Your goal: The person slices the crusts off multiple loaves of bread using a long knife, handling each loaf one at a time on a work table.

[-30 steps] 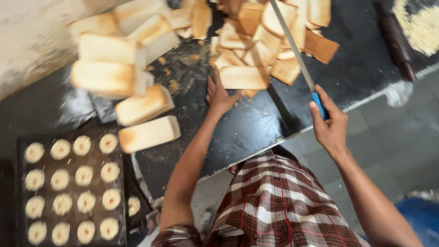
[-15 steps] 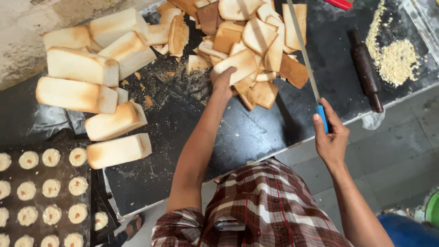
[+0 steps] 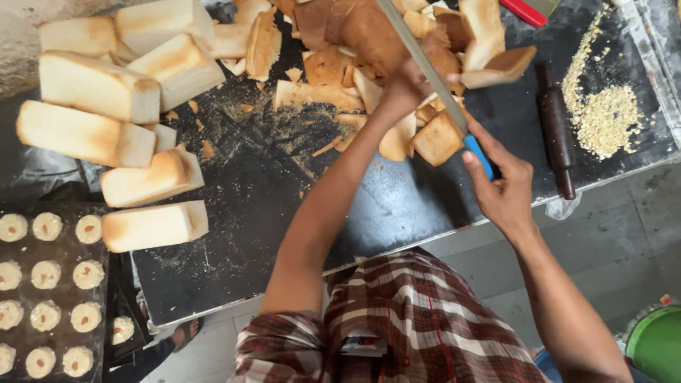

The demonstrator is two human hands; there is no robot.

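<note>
Head view: right hand [image 3: 505,190] has its grip closed on the blue-handled long steel knife [image 3: 433,74]. Left hand [image 3: 401,91] grips the heap of brown crust trimmings [image 3: 369,42] at the far bench [image 3: 397,206]. Trimming seems underway; steadying comes next.

Right hand [image 3: 505,186] gripping blue-handled long knife [image 3: 434,79]; left hand [image 3: 406,86] reaching into sliced bread pile [image 3: 369,57] on black table [image 3: 397,206].
</note>
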